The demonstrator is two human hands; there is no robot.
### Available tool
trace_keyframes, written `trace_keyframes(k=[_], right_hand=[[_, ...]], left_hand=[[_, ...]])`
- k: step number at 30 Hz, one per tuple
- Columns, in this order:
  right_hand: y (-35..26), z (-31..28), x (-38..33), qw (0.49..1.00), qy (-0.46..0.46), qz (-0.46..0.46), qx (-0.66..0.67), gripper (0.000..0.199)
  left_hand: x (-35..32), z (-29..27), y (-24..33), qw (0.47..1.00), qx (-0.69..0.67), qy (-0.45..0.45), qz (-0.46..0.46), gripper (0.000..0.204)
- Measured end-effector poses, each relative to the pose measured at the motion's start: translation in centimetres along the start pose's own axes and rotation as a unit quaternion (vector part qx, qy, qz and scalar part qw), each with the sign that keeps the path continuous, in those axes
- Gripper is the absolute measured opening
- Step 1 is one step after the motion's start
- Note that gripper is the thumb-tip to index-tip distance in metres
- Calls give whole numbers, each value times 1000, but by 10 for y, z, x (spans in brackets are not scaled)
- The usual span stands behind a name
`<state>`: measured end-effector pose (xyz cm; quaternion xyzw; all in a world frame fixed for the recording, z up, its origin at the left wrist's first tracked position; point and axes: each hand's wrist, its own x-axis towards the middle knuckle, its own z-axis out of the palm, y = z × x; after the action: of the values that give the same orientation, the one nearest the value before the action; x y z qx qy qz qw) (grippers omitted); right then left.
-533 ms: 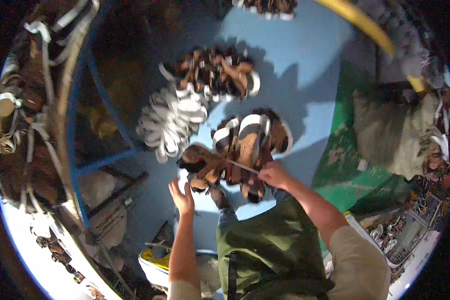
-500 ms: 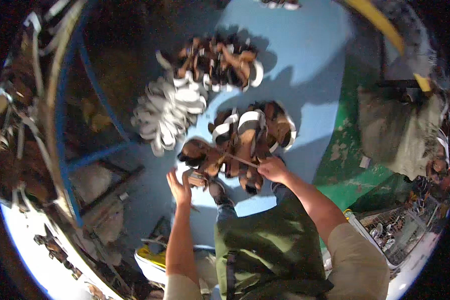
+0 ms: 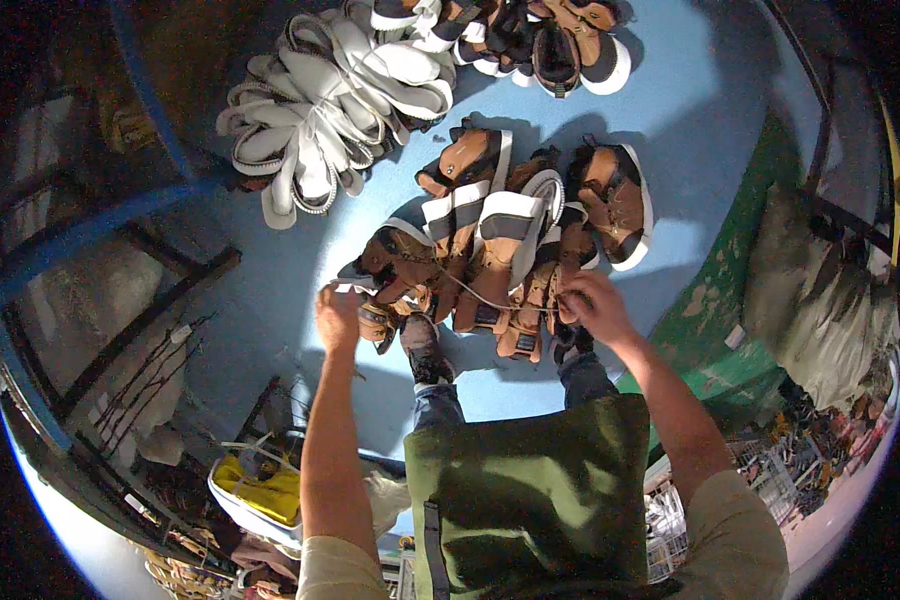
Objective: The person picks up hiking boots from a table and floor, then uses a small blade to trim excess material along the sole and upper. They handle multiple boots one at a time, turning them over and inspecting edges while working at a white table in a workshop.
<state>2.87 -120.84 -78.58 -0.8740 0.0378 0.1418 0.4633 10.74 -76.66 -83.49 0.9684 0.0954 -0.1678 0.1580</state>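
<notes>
Brown shoes with black trim and white soles lie piled in front of my feet. My right hand point(image 3: 592, 303) is closed on a thin pale cord point(image 3: 485, 299). The cord sags across the pile toward a brown shoe point(image 3: 400, 252) on the left. Beside that shoe's white sole edge is my left hand point(image 3: 338, 318), its fingers bent and pressed together; what they pinch, if anything, is too small to make out. Between my hands several shoes point(image 3: 490, 260) are bunched together, some with soles turned up. Another brown shoe point(image 3: 613, 205) rests on its side at the right.
A heap of white soles point(image 3: 320, 120) lies beyond the pile, left of another group of brown shoes point(image 3: 560, 45). Blue metal bars point(image 3: 100, 225) stand at the left. A white tub point(image 3: 240, 505) with yellow cloth sits behind my left arm. Grey sacking point(image 3: 820, 290) is at the right.
The head view has shifted, so the far heaps sit higher in the picture. My left hand's fingers went from raised to bent. The right hand moved rightward with the cord, which now sags.
</notes>
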Motion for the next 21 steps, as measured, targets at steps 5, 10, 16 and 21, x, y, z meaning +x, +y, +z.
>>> trace_keyframes(k=[5,10,16,21], right_hand=[[141,-38,-32,924,209,288,-139,49],[202,-74,22,949,149,274,38,64],[261,-36,40,957,46,243,150,33],[245,-74,-11,889,165,418,-85,38]], left_hand=[[33,45,-112,983,-110,-37,-146,59],[45,51,-76,880,-287,-167,-339,86],[52,157,-285,959,-141,-204,-137,94],[52,171,-269,958,-62,-237,-147,63]])
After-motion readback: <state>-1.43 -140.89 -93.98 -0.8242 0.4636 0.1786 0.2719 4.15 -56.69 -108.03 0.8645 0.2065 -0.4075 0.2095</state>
